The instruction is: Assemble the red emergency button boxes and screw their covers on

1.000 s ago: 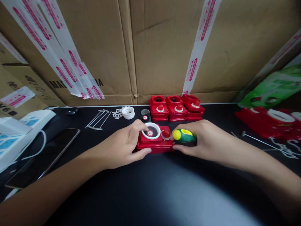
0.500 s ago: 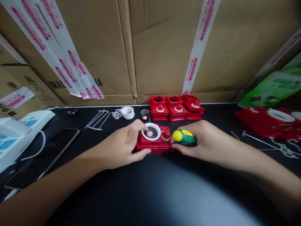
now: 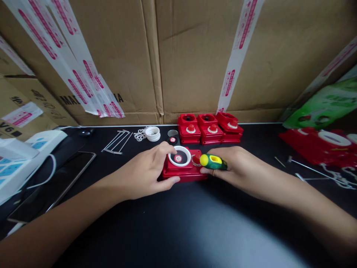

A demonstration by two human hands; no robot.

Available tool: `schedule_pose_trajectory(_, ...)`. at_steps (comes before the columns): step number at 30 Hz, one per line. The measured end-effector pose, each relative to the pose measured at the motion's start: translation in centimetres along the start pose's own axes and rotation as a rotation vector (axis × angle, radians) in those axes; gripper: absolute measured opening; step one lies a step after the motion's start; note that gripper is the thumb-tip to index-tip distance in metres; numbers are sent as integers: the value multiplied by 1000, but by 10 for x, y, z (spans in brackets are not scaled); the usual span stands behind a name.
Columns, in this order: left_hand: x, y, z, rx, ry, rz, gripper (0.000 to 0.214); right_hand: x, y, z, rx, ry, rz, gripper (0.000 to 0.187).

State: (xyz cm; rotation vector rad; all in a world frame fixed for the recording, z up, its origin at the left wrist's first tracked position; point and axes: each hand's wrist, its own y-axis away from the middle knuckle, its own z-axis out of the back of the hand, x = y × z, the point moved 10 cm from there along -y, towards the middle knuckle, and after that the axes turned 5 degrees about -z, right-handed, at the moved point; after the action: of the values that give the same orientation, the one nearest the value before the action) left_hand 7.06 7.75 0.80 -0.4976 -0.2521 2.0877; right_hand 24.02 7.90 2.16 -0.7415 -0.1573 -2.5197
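Observation:
A red plastic unit (image 3: 182, 172) with a white ring, a gear-like red disc and a red button lies on the black table (image 3: 178, 227). My left hand (image 3: 145, 173) grips its left side, thumb along the front edge and a finger on the white ring. My right hand (image 3: 237, 167) is closed round a green screwdriver with a yellow end (image 3: 212, 162), held at the unit's right side by the red button. The screwdriver's tip is hidden.
Three similar red units (image 3: 210, 128) stand in a row behind. White rings (image 3: 152, 133) and metal pins (image 3: 117, 141) lie at back left. A phone (image 3: 52, 184) and white boxes (image 3: 25, 156) sit left. More red parts (image 3: 320, 143) and cardboard walls (image 3: 178, 56) surround.
My right hand with the screwdriver has shifted slightly left and up, closer over the unit's red button. My left hand keeps its grip.

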Motion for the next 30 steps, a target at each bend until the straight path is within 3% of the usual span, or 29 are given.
schedule_pose_trajectory(7, 2, -2, -2, 46, 27, 32, 53, 5, 2, 6, -42, 36, 34, 1)
schedule_pose_trajectory(13, -2, -2, 2, 7, -12, -17, 52, 1, 2, -1, 3, 74, 37, 10)
schedule_pose_trajectory(19, -1, -1, 1, 2, -21, -16, 57, 11, 3, 9, -92, 43, 94, 29)
schedule_pose_trajectory(30, -5, -1, 0, 17, 1, -31, 74, 18, 11, 28, -209, -112, 86, 25)
